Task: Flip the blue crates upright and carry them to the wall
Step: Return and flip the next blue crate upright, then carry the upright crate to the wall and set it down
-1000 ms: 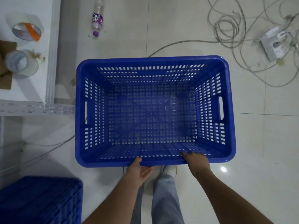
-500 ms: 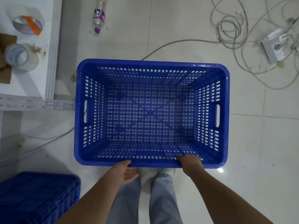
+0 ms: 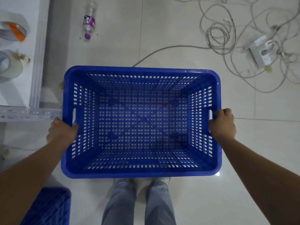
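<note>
A blue perforated crate (image 3: 141, 172) stands upright in front of me over the pale tiled floor, open side up and empty. My left hand (image 3: 62, 133) is closed around its left handle slot, thumb over the rim. At the right handle slot my right hand (image 3: 223, 124) grips the rim the same way. A second blue crate (image 3: 48, 208) shows at the bottom left, partly behind my left forearm; its ribbed surface faces up.
A white metal shelf (image 3: 34, 62) with tape rolls (image 3: 12, 30) stands at the left, close to the crate's left side. A plastic bottle (image 3: 89, 20) lies on the floor beyond. Tangled cables (image 3: 217, 31) and a power strip (image 3: 263, 51) lie at the far right.
Both hands left the crate's near rim and moved out to the side handles, which they now grip. The crate sits a little lower in view.
</note>
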Demonstrator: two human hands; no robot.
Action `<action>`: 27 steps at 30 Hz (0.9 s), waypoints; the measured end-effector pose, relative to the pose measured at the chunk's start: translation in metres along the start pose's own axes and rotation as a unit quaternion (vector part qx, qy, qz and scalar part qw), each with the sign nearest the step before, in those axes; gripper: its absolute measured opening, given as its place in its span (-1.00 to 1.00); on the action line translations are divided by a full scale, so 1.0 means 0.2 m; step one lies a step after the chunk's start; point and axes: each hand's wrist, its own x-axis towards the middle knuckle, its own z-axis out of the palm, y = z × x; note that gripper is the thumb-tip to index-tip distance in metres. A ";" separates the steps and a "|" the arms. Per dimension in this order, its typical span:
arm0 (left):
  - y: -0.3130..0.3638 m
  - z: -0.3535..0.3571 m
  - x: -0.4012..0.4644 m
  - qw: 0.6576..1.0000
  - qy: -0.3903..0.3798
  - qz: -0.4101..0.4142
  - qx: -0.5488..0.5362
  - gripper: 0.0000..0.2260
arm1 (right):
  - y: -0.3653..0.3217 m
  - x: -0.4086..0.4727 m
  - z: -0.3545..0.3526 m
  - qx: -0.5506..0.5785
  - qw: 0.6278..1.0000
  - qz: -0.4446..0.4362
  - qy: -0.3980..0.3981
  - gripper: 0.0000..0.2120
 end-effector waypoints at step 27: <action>0.09 -1.41 -0.65 0.911 -0.276 0.047 -0.303 -0.71 | 0.09 -0.55 -1.25 0.275 0.938 0.210 -0.013 -0.71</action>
